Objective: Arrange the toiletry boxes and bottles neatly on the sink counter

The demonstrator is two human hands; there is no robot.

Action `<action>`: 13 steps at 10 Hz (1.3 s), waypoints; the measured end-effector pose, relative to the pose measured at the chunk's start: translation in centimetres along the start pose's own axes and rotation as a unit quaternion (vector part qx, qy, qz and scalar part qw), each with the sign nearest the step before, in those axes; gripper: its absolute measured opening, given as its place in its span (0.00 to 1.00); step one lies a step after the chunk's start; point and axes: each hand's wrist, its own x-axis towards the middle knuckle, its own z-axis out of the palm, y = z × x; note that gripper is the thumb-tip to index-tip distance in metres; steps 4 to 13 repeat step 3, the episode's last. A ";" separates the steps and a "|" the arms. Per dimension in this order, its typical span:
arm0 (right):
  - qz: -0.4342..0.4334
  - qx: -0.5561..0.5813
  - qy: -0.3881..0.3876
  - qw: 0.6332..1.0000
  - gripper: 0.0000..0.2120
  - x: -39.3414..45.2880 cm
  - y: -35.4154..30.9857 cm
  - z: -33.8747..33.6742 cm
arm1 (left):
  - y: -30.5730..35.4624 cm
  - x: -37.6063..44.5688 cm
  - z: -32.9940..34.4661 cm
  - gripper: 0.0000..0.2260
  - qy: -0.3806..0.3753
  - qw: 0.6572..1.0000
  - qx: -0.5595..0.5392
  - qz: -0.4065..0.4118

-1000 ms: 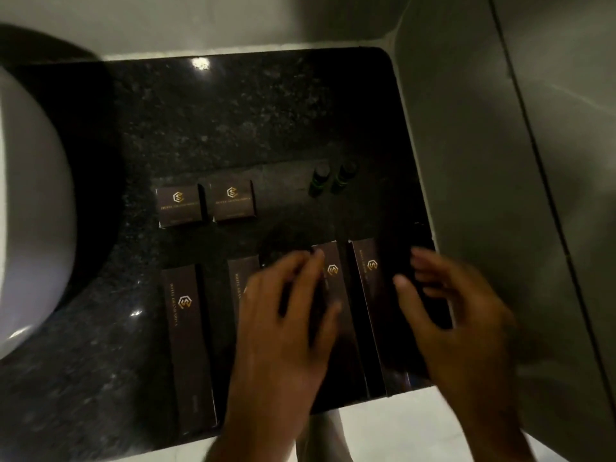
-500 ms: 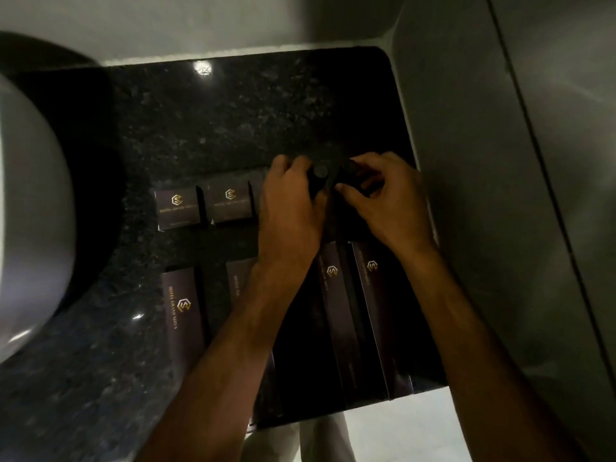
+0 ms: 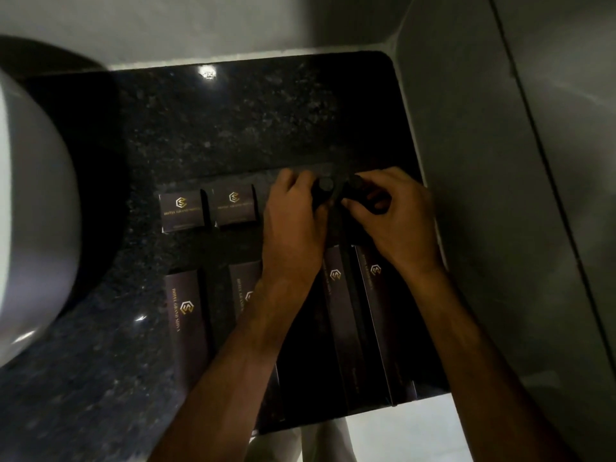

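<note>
on the dark sink counter, the left hand grips one small bottle and the right hand pinches the other bottle, just beyond four long boxes.

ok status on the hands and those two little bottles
Left hand gripping left bottle, right hand on right bottle. Both bottles upright, behind the long boxes. Nothing in the way.

A dim room: a black speckled stone counter fits into a corner of grey walls, with a white basin at left and pale floor below.
</note>
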 end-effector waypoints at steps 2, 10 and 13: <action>-0.004 -0.003 0.004 1.000 0.16 0.0 -0.2 0.1 | -0.1 0.1 0.1 0.16 -0.008 1.000 -0.016 -0.004; 0.000 -0.026 -0.009 1.000 0.23 -0.6 -0.5 -0.7 | 0.1 0.0 -0.2 0.19 -0.024 0.999 -0.031 -0.023; 0.000 -0.026 -0.009 1.000 0.23 -0.6 -0.5 -0.7 | 0.1 0.0 -0.2 0.19 -0.024 0.999 -0.031 -0.023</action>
